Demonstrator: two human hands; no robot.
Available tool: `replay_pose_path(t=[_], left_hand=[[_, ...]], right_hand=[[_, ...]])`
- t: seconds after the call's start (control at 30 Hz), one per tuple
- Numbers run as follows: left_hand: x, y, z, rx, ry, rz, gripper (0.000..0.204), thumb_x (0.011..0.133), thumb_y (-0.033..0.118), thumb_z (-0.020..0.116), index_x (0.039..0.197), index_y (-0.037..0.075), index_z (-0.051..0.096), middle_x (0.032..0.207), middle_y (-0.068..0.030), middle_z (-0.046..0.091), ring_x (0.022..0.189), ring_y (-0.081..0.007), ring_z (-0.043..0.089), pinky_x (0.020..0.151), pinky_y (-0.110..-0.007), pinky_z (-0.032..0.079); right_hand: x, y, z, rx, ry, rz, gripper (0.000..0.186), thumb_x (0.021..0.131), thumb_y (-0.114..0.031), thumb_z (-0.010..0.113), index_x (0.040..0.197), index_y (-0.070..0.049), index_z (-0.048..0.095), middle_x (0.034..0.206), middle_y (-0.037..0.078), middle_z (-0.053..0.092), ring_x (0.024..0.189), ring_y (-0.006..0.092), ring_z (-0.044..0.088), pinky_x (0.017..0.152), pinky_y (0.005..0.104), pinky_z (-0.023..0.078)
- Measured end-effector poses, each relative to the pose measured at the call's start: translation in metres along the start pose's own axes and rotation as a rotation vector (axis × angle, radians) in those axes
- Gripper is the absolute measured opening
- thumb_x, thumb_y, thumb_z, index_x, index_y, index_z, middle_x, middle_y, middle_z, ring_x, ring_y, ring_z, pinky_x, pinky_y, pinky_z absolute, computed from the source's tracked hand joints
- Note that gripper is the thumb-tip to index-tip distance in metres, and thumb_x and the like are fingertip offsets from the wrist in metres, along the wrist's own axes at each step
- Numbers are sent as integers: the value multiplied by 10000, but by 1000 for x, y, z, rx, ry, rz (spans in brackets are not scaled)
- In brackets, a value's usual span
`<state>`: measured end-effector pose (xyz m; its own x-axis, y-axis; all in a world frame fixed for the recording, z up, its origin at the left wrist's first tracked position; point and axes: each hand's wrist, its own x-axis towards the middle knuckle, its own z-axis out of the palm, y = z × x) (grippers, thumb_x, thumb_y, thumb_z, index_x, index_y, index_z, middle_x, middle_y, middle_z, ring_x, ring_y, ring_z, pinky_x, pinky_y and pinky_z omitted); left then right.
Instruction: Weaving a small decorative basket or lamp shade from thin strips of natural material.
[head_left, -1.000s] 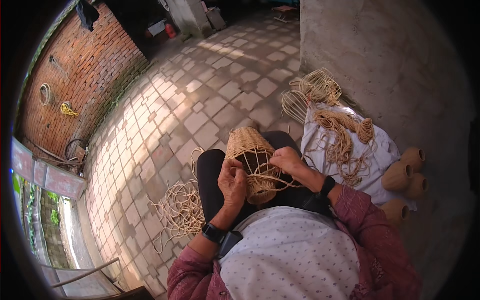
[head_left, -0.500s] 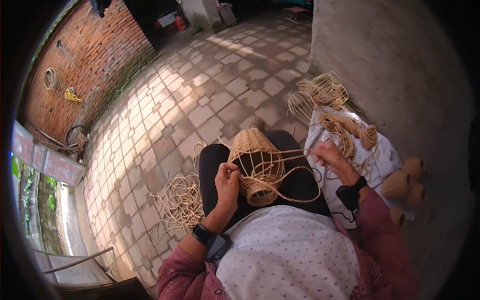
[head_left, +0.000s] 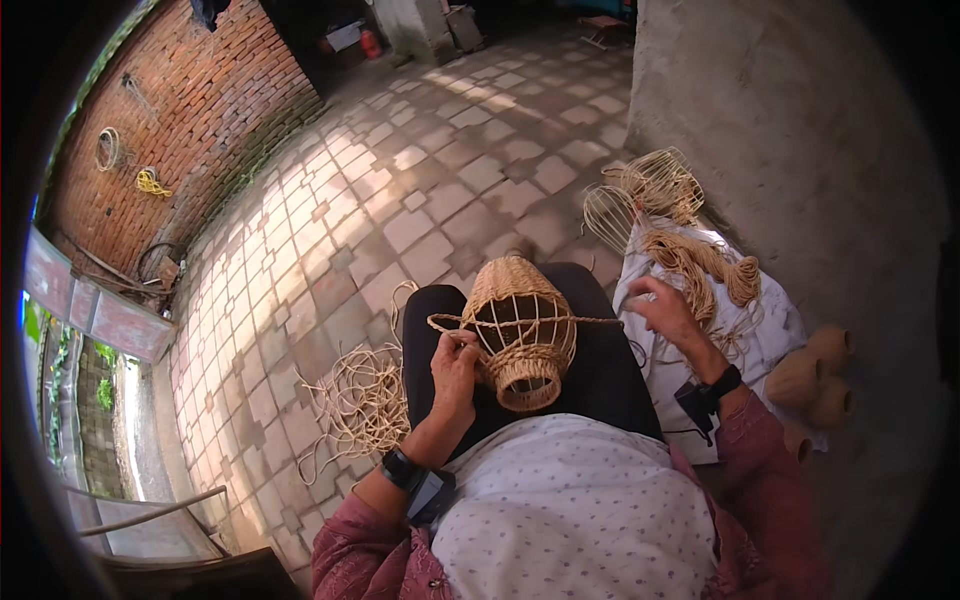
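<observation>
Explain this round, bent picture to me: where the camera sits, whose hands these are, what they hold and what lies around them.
The camera sits on a person's head and looks down; its wide lens bends straight edges. The hands are that person's own. On the lap rests a half-woven basket, a wire frame partly covered with tan fibre. The left hand grips its side. The right hand pulls a fibre strand out taut to the side. On the tiled floor lies a loose fibre tangle. To the right, on a white cloth, lies a fibre bundle, with bare wire frames beyond and finished woven pieces by the wall.
</observation>
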<state>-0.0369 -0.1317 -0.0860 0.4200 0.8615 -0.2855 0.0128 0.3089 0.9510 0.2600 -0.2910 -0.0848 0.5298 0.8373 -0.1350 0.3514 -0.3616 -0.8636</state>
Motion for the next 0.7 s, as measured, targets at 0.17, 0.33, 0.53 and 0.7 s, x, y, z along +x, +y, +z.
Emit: replay_pose_path(t=[0.17, 0.33, 0.53, 0.7], left_hand=[[0, 4, -3, -7, -12, -12, 121, 873, 36, 486, 978, 81, 528, 751, 8, 557, 576, -58, 496, 478, -202, 402], [1, 7, 1, 23, -4, -27, 71, 897, 59, 502, 962, 81, 520, 745, 2, 561, 544, -50, 463, 455, -195, 385], [0, 5, -2, 21, -38, 1, 83, 906, 84, 546, 980, 104, 516, 723, 2, 576, 515, -51, 463, 457, -194, 388], [1, 6, 1, 11, -46, 9, 102, 900, 68, 550, 989, 100, 511, 711, -5, 581, 503, -55, 460, 450, -198, 391]], right_hand=[[-24, -22, 29, 330, -435, -61, 274, 907, -321, 606, 929, -52, 654, 773, -16, 593, 545, 41, 473, 486, 192, 391], [-30, 87, -51, 575, -110, 148, 225, 906, -277, 600, 798, -79, 605, 693, -49, 512, 552, 20, 414, 488, 175, 343], [-23, 114, -61, 270, 10, 136, 220, 866, -221, 620, 736, -61, 544, 674, -32, 487, 577, 41, 402, 501, 224, 350], [-41, 145, -31, -86, -101, 5, 252, 814, -189, 642, 695, 14, 550, 607, 3, 443, 597, 91, 419, 543, 286, 366]])
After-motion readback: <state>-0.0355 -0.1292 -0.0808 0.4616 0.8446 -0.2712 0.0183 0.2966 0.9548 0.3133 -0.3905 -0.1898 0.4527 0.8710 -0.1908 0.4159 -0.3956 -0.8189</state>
